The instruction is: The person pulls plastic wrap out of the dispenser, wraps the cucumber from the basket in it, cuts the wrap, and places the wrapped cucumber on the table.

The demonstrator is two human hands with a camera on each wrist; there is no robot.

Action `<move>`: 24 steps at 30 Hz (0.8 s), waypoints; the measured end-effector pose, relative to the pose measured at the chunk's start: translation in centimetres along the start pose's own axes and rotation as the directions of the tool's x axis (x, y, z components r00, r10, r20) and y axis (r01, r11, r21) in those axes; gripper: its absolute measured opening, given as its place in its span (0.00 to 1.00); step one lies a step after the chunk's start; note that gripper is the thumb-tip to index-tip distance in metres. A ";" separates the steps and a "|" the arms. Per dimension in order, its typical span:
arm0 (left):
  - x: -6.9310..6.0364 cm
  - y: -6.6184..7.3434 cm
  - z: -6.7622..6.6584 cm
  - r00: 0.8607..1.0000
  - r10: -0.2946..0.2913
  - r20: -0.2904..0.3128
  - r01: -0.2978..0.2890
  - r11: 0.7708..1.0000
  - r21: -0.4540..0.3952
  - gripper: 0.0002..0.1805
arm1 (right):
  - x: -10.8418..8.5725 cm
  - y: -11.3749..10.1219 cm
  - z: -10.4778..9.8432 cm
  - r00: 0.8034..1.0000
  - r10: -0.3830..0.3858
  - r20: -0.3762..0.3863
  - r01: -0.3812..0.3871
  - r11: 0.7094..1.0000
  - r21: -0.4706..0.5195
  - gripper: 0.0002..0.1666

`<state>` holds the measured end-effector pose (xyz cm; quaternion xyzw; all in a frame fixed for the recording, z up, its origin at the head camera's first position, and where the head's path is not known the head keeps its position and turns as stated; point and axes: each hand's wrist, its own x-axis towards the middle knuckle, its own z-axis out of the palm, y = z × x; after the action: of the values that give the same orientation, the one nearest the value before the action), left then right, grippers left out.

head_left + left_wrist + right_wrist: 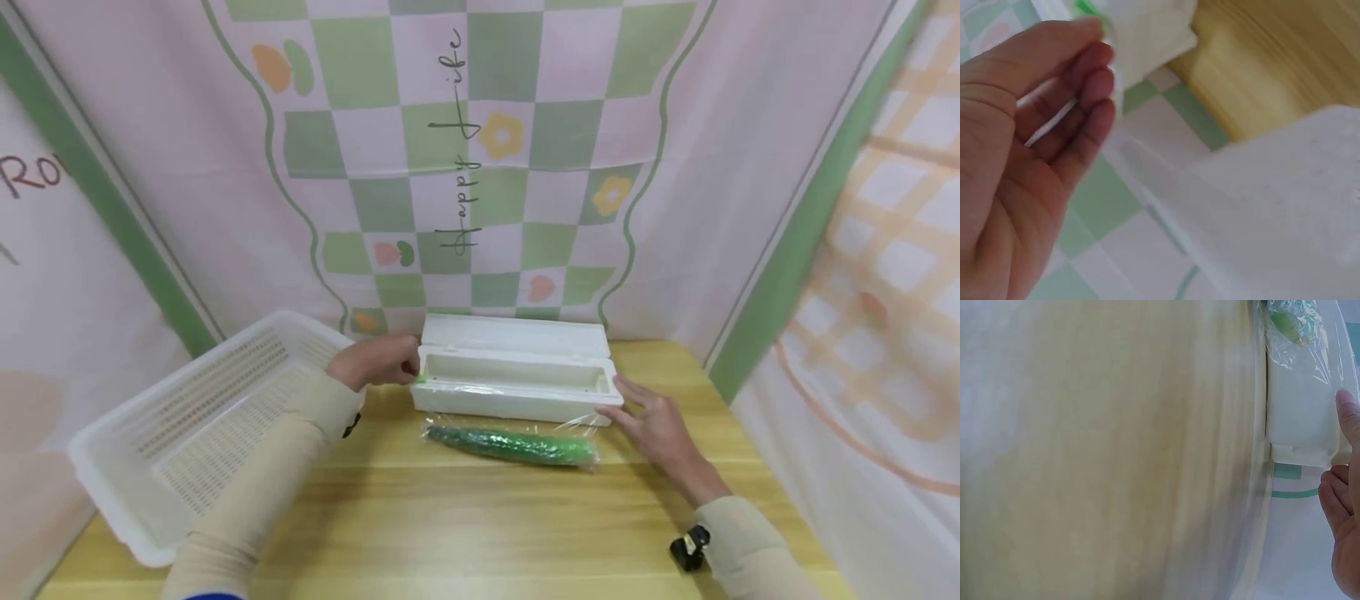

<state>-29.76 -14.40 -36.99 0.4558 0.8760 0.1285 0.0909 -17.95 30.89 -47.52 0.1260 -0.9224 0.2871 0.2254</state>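
A long white cling film dispenser box [517, 404] stands on the table with its lid [517, 335] raised at the back. At its left end, my left hand [378, 360] pinches a small green slider [1087, 9] between thumb and fingertips, which partly hide it. My right hand [656, 425] grips the box's right end, its thumb on the front edge and the fingers around the end. In front of the box lies a cucumber [510, 444] in clear, wrinkled cling film [585, 429]. Some film stretches up from the cucumber's right end toward the box front.
A large white slatted plastic basket [112, 467] stands at the left of the table, partly behind the left forearm. The wooden table [465, 533] reaches back to a checkered cloth [495, 133] hanging behind the box. Cloth walls close in both sides.
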 end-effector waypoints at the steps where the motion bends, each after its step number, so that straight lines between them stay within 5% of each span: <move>1: 0.0 0.4 -0.1 1.000 -0.029 -0.007 0.029 0.999 0.032 0.28 | 0.1 -0.1 -0.2 1.000 0.010 0.012 -0.010 1.000 0.002 0.39; 5: -0.4 2.6 -0.4 0.982 -0.151 -0.110 0.174 0.955 0.238 0.22 | 0.4 -0.4 -1.0 0.996 0.032 0.080 -0.031 0.999 -0.014 0.40; 8: -0.8 4.3 -0.1 0.956 -0.157 -0.248 0.236 0.914 0.330 0.10 | 0.6 -0.5 -1.9 0.984 0.055 0.170 -0.048 0.998 -0.042 0.40; 10: -0.9 5.3 0.4 0.942 -0.101 -0.320 0.214 0.915 0.341 0.08 | 0.8 -0.8 -2.7 0.971 0.082 0.224 -0.069 0.995 -0.065 0.40; 13: -0.8 6.8 1.7 0.938 -0.036 -0.345 0.153 0.935 0.320 0.07 | 1.0 -1.9 -3.7 0.972 0.068 0.224 -0.044 0.993 -0.110 0.39; 17: -0.7 8.7 4.4 0.947 0.031 -0.320 0.066 0.955 0.290 0.08 | 1.0 -4.6 -3.5 0.984 -0.138 0.110 0.151 0.981 -0.124 0.32; 21: -0.5 9.2 7.9 0.923 0.146 -0.355 -0.012 0.936 0.352 0.09 | 0.3 -7.3 -1.8 0.924 -0.355 0.141 0.372 0.920 -0.125 0.24; 24: -0.1 9.0 10.2 0.910 0.175 -0.376 -0.010 0.915 0.403 0.10 | -0.5 -8.6 -0.4 0.889 -0.379 0.258 0.423 0.894 -0.145 0.25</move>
<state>-19.87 -8.07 -43.90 0.4699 0.8604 0.0463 -0.1917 -14.34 24.28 -43.43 0.3231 -0.9193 0.1253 0.1864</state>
